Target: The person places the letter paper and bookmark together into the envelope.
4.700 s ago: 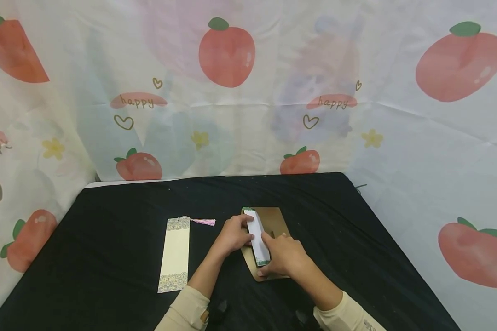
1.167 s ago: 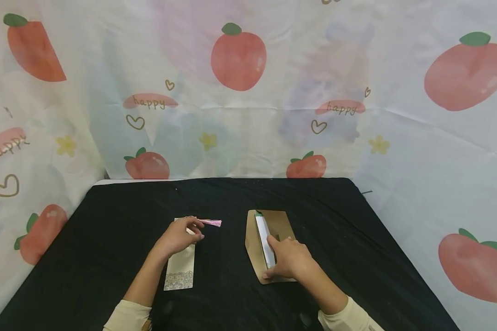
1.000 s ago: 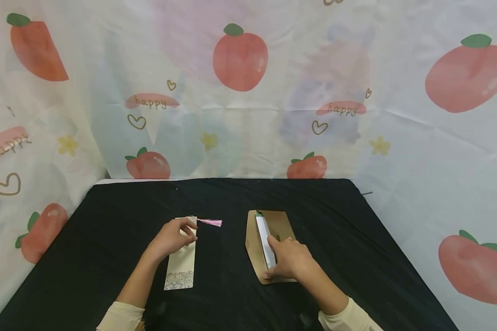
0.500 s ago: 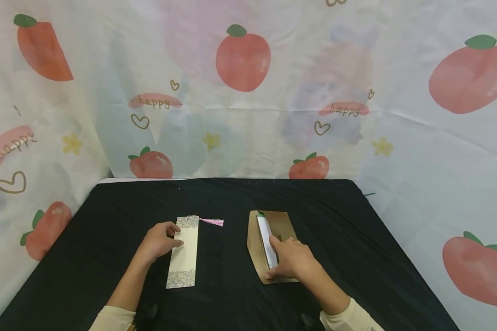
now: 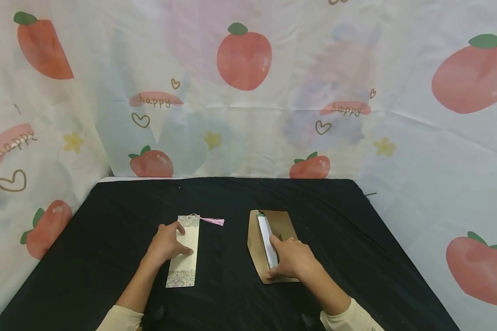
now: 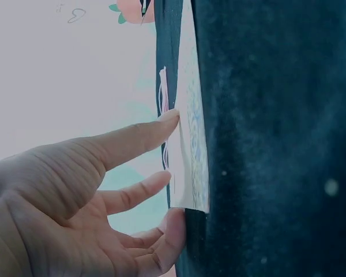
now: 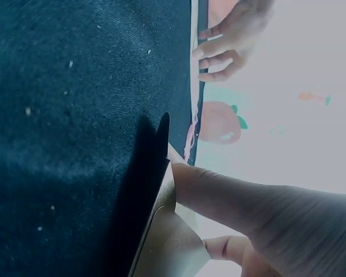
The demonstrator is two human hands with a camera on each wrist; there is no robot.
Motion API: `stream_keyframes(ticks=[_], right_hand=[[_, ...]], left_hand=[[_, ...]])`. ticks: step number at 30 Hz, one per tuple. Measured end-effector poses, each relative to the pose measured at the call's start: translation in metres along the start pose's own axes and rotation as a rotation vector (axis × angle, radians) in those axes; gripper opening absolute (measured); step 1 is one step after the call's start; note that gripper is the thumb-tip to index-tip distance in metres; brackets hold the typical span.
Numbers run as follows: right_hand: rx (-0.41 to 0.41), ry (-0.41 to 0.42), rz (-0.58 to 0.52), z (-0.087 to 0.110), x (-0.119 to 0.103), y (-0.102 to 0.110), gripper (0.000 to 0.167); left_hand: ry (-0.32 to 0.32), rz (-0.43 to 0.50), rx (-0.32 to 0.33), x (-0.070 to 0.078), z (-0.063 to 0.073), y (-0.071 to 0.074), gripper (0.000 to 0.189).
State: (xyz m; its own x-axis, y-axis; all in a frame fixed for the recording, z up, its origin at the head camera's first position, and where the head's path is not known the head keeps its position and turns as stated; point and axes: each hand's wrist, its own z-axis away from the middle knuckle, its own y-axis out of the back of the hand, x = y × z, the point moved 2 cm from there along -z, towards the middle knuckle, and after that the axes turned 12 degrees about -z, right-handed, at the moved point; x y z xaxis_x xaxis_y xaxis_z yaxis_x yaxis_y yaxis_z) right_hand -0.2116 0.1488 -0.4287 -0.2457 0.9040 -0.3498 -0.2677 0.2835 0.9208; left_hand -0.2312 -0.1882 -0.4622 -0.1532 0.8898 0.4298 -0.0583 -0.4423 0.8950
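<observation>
A cream bookmark [image 5: 182, 264] with lace-patterned ends and a pink tassel [image 5: 212, 221] lies flat on the black cloth. My left hand [image 5: 165, 242] reaches over its left side, index finger and thumb spread apart at its surface. In the left wrist view the thumb tip overlaps the bookmark [image 6: 190, 156]. To the right, a folded white paper [image 5: 265, 234] with a green-trimmed end lies on a brown envelope [image 5: 253, 243]. My right hand [image 5: 293, 258] holds the paper, index finger along its right side and thumb by its near end; the palm hides the envelope's near right part.
A black cloth [image 5: 228, 294] covers the table, with a strip of it between the bookmark and the envelope. Fabric backdrops [image 5: 240, 138] printed with peaches and "happy" stand behind it and along both sides.
My left hand left the folded paper for the bookmark, drew back to its left side, then spread over it again. The right hand has stayed by the paper, which now shows a narrower face.
</observation>
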Motion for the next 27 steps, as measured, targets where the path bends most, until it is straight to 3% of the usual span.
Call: stream_keyframes(ticks=[11,19,27], right_hand=[[-0.003,0.001,0.002,-0.0010,0.0001,-0.0006,0.078],[0.003,0.008,0.005,-0.0008,0.0001,-0.0012,0.079],[0.006,0.012,0.005,-0.0006,-0.0006,-0.0013,0.079]], left_hand=[[0.013,0.008,-0.033,-0.0022,-0.0008,-0.0023,0.055],[-0.048,0.018,0.004,-0.0025,0.0011,0.0001,0.054],[-0.084,0.062,-0.012,-0.0033,-0.0003,0.0002,0.051]])
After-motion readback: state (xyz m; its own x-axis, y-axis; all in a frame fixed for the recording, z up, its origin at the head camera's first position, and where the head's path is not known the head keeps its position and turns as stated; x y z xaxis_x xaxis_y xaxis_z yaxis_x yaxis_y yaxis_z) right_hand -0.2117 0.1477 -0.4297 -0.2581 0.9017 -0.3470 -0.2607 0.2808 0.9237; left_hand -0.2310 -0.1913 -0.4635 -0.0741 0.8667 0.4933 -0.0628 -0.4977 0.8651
